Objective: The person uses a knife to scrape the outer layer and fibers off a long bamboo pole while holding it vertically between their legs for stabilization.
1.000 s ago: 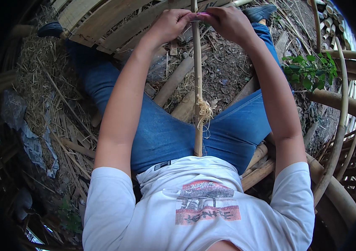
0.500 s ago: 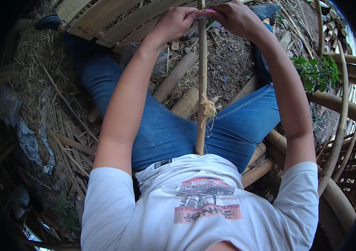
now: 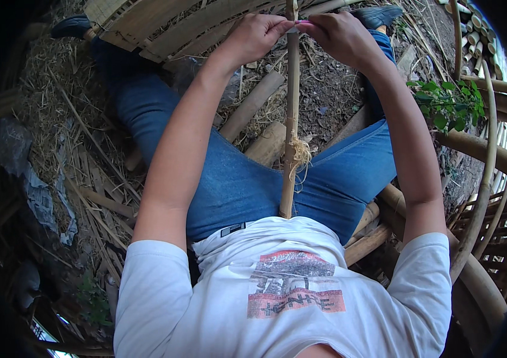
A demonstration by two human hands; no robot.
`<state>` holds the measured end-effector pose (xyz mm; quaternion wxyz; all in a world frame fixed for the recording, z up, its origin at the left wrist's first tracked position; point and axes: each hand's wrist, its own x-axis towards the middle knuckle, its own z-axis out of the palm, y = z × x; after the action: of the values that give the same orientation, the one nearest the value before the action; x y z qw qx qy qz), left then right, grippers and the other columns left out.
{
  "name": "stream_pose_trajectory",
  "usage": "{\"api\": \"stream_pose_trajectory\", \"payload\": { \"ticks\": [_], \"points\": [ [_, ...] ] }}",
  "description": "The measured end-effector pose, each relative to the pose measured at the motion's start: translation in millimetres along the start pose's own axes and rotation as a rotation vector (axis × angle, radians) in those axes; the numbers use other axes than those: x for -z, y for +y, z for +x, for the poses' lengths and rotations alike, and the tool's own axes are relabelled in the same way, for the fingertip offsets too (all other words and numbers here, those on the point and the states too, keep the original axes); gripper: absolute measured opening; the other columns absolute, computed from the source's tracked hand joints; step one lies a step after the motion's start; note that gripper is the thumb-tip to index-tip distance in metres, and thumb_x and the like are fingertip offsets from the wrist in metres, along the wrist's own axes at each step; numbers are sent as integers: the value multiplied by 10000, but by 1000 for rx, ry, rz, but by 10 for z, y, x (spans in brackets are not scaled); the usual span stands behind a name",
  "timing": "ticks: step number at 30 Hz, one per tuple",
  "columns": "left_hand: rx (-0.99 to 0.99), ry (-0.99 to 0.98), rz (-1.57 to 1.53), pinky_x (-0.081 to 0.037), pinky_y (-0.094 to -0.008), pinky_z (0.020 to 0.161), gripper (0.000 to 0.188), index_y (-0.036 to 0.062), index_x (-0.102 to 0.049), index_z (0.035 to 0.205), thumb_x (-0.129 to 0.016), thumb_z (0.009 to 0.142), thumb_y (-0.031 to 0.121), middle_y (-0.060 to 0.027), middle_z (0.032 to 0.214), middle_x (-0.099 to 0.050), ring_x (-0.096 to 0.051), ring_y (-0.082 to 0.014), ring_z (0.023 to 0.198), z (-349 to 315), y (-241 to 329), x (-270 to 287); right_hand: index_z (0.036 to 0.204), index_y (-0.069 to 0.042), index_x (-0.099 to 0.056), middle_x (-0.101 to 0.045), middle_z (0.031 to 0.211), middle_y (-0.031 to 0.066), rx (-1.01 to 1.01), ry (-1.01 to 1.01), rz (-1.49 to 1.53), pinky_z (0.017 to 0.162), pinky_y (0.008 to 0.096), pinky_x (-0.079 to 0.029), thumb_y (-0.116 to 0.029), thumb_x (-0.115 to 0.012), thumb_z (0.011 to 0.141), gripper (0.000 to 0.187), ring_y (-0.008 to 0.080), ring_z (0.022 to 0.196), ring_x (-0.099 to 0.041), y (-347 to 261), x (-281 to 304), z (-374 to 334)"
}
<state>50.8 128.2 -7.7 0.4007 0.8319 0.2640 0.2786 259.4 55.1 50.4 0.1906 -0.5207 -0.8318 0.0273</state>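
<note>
A long, slender wooden pole (image 3: 292, 89) runs from my waist away between my legs. Shredded pale fibres (image 3: 300, 155) hang in a tangle from its nearer part. At its far part, my left hand (image 3: 256, 37) is closed in a pinch against the pole's left side. On the opposite side, my right hand (image 3: 344, 40) has its fingers closed on a small pink thing (image 3: 303, 22). A thin pale strip (image 3: 292, 30) crosses the pole between both hands, by the pink thing. The fingers partly hide both, so their kind is unclear.
My jeans-covered legs (image 3: 223, 179) are spread around the pole. Cut wooden pieces (image 3: 253, 106) lie between them. A slatted panel (image 3: 146, 36) stands at the far left. Bamboo poles (image 3: 486, 152), a leafy plant (image 3: 450, 104) and stacked bamboo (image 3: 474, 36) are at the right.
The pole's far part has shifted slightly right and nearer, and both hands have moved with it. Their closed grip at the pole looks the same.
</note>
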Motion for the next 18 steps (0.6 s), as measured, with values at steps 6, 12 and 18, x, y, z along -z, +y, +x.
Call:
{"api": "stream_pose_trajectory", "payload": {
  "ticks": [6, 12, 18],
  "points": [
    [32, -75, -89, -362, -311, 530, 339, 39, -707, 1039, -575, 1034, 351, 12, 595, -441, -397, -71, 578, -161, 74, -1, 979, -72, -745, -662, 702, 166, -156, -45, 95, 628, 470, -522, -324, -626, 965, 278, 377, 686, -661, -169, -56, -163],
    [102, -138, -99, -409, -363, 543, 343, 58, -732, 1005, -578, 1023, 364, -108, 568, -501, -476, -157, 526, -582, 330, -69, 912, -61, -719, -616, 630, 166, -240, -114, 187, 606, 482, -498, -345, -609, 982, 312, 385, 630, -632, -563, -48, -504],
    [81, -178, -29, -435, -402, 569, 284, 95, -731, 1027, -589, 1006, 339, -146, 620, -548, -535, -283, 548, -919, 478, -62, 838, -64, -678, -602, 598, 160, -301, -74, 220, 582, 488, -494, -374, -619, 972, 343, 388, 598, -624, -946, -64, -754]
  ]
}}
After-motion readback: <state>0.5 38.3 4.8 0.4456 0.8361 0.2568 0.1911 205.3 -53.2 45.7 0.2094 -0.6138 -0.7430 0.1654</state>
